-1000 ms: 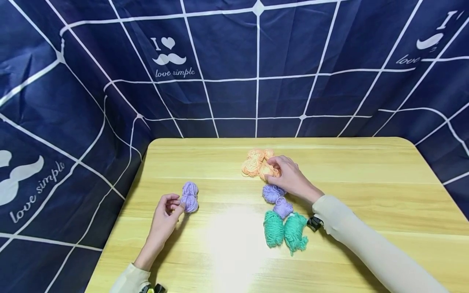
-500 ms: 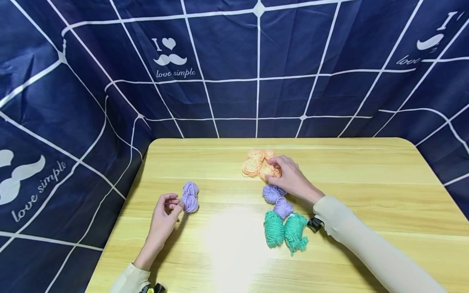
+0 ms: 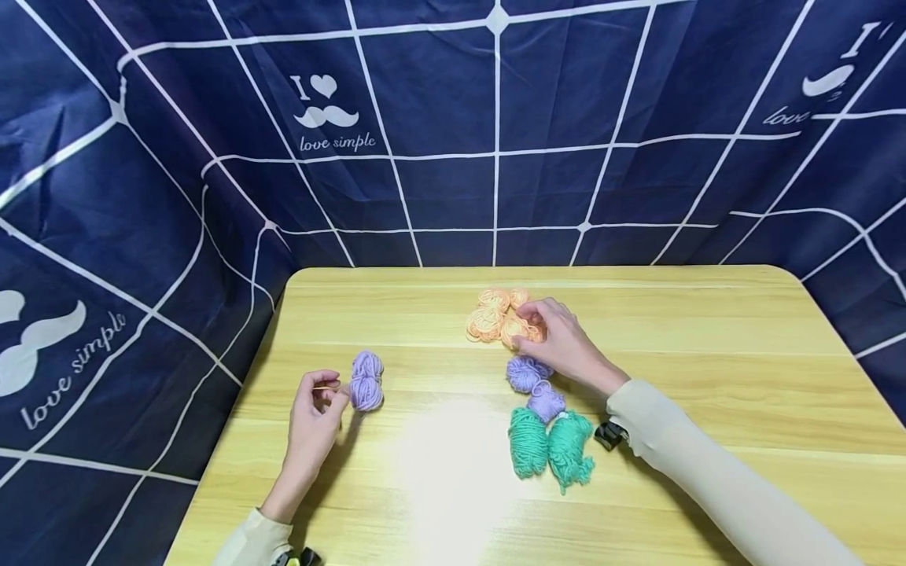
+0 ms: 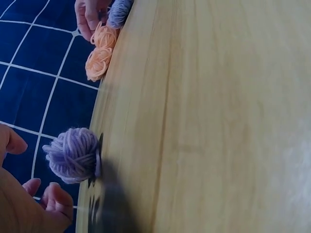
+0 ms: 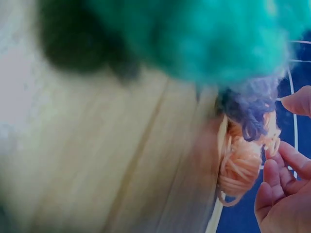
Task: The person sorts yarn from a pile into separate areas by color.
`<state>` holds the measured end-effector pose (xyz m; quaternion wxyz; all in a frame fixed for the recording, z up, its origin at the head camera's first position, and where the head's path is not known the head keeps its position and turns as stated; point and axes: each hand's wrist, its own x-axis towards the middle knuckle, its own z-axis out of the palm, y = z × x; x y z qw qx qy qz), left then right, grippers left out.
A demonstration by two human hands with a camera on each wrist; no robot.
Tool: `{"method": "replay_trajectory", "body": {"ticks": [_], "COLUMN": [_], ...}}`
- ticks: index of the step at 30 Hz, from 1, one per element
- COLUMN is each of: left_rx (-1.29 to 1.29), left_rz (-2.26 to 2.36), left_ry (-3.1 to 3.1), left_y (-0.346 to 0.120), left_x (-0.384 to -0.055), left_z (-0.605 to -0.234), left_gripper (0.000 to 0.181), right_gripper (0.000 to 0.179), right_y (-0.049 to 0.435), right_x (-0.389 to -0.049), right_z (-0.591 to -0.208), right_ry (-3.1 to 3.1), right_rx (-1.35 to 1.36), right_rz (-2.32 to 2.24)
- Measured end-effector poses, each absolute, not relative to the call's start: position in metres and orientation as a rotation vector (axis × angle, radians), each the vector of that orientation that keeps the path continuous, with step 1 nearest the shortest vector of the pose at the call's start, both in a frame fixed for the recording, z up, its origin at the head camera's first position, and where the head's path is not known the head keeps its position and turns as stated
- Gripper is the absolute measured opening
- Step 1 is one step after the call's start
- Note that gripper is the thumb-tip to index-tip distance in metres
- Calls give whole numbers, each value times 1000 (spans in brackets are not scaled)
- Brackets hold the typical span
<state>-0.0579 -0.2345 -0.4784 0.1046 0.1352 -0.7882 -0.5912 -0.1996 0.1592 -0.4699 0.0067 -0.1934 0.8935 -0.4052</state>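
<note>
A purple yarn skein (image 3: pixel 366 383), pinched in at its middle, lies on the left of the table. My left hand (image 3: pixel 316 417) is beside it, thumb and fingers apart with nothing between them; the left wrist view shows a gap to the purple skein (image 4: pixel 73 155). At the back middle lies a cluster of orange yarn balls (image 3: pixel 487 321). My right hand (image 3: pixel 562 338) holds the nearest orange ball (image 3: pixel 515 330) between thumb and fingers, partly hiding it. In the right wrist view the fingertips of the right hand (image 5: pixel 286 189) are at the orange yarn (image 5: pixel 240 165).
Two purple yarn bundles (image 3: pixel 528 374) lie just in front of the orange ones, under my right wrist. Two green yarn skeins (image 3: pixel 528 442) lie nearer me. The wooden table (image 3: pixel 679 314) has a dark blue patterned cloth (image 3: pixel 545 189) behind it and at its sides.
My left hand has drawn slightly left, away from the purple skein, and its thumb has come off the yarn's edge. The right hand stays at the orange yarn.
</note>
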Motion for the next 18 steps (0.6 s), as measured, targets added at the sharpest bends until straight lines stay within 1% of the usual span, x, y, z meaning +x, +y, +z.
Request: {"method": "replay_trajectory", "body": {"ticks": [4, 10, 18], "left_rx": [354, 264, 176], "left_rz": [-1764, -1824, -1857], "left_ry": [-2270, -2201, -2164], "left_y": [-233, -230, -221], "left_x": [-58, -58, -58], "left_z": [-478, -475, -470], "left_gripper": [31, 33, 27], "right_gripper": [52, 50, 45], "right_y": [161, 163, 165], "right_x": [-198, -194, -188], "right_z": [-467, -462, -460], "right_ry": [2792, 2785, 2806], "right_rx": [-582, -538, -602], "right_rz": [-1303, -1352, -1368]}}
